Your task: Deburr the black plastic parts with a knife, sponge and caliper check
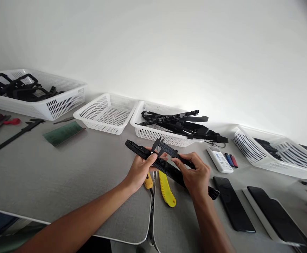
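Note:
My left hand (139, 172) grips a long black plastic strip (170, 171), thumb on top, near its upper left end. The strip slants down to the right, passing beneath my right hand (197, 174). In that right hand is a dark caliper (169, 150), held by its beam end. The caliper's jaws lie over the strip, right by my left thumb; whether they touch it I cannot tell. On the table below are a yellow utility knife (166, 191) and a yellow-orange tool (148, 182) with a black cord, partly hidden by my left hand.
Behind my hands, a white basket (155, 135) holds similar black strips, beside an empty one (97, 124). More black parts fill the far-left basket (66, 102). At right lie a white device (220, 160), lighters (231, 160), a phone (234, 203) and another basket (258, 158).

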The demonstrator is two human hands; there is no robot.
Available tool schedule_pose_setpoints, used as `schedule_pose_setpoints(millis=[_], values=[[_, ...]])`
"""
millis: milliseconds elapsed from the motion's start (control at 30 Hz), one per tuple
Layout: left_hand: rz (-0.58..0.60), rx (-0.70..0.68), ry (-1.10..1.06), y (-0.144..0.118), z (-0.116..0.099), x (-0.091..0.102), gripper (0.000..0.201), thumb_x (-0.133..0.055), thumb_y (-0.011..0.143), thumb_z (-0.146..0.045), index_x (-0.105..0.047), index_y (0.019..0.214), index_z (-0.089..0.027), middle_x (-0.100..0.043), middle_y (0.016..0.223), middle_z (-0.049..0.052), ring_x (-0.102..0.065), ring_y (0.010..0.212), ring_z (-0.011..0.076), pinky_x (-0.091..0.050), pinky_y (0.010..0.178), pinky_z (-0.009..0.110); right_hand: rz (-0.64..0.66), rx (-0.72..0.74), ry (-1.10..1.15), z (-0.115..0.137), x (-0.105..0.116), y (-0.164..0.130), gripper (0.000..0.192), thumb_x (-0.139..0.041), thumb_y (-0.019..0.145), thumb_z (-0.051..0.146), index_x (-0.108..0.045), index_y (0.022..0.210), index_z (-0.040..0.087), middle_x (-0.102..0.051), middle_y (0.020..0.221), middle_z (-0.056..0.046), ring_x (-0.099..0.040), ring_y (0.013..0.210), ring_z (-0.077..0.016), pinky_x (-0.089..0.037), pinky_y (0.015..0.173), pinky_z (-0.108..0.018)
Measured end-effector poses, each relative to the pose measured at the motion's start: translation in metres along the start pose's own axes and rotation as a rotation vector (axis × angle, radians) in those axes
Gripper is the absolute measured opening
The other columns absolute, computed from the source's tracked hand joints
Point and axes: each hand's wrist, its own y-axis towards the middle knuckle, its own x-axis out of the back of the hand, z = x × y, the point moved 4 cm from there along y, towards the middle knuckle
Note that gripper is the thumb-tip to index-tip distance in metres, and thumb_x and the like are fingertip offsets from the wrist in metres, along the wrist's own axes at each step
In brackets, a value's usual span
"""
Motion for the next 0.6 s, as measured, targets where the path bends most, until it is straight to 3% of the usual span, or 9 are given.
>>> schedule_pose_setpoints(millis=[367, 500, 600], values=[[0.010, 0.001, 0.008, -0.002, -0.003, -0.002, 0.044, -0.084, 0.085, -0.053, -0.061, 0.105, -0.022, -0.082, 0.109, 0.012, -0.079, 0.111, 0.0359, -0.067, 0.086, 0.045, 0.014, 0.033, -0.014, 0.004, 0.001, 0.000, 0.021, -0.081, 0.089, 0.041, -0.073, 0.086, 0.022, -0.072, 0.076, -0.001, -0.068, 0.068, -0.0190, -0.055, 0.063, -0.032], [0.030, 0.007, 0.023, -0.004, -0.003, -0.005, 0.044, -0.085, 0.085, -0.053, -0.061, 0.104, -0.022, -0.082, 0.111, 0.013, -0.079, 0.111, 0.0343, -0.066, 0.087, 0.042, 0.024, -0.036, -0.090, 0.005, -0.001, 0.001, 0.022, -0.079, 0.085, 0.040, -0.065, 0.082, 0.023, -0.065, 0.067, 0.003, -0.062, 0.060, -0.0170, -0.050, 0.061, -0.031], [-0.006, -0.009, 0.055, -0.002, -0.003, -0.001, 0.043, -0.082, 0.087, -0.054, -0.059, 0.105, -0.022, -0.083, 0.107, 0.013, -0.081, 0.106, 0.0322, -0.065, 0.084, 0.041, 0.024, -0.146, -0.098, -0.007, 0.001, 0.005, 0.026, -0.075, 0.086, 0.046, -0.064, 0.083, 0.023, -0.068, 0.069, 0.002, -0.063, 0.062, -0.0184, -0.048, 0.062, -0.031]])
